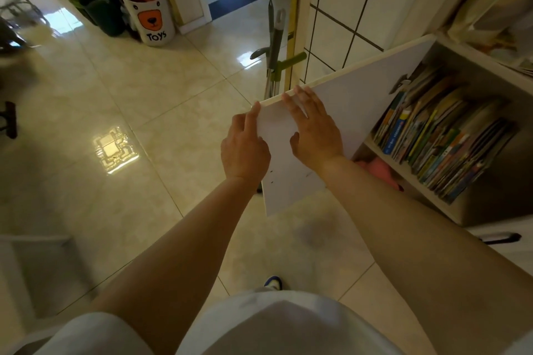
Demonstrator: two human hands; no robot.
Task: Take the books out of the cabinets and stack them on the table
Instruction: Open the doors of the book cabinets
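Right of fingers (291, 101): shelved books (438, 138)

The open door (346, 112) hides part of the pink thing (375, 170) below the books (438, 135).

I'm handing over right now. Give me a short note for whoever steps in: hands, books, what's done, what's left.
Left hand: fingers on the outer edge of the open cabinet door, holding no book.
Right hand: flat on the door's inner face near its top edge, holding no book.
Books: all packed leaning on the cabinet's upper shelf; something pink sits on the shelf below.
Done: door is open.
Left: every book must be pulled out and stacked on the table, which is not clearly in view.
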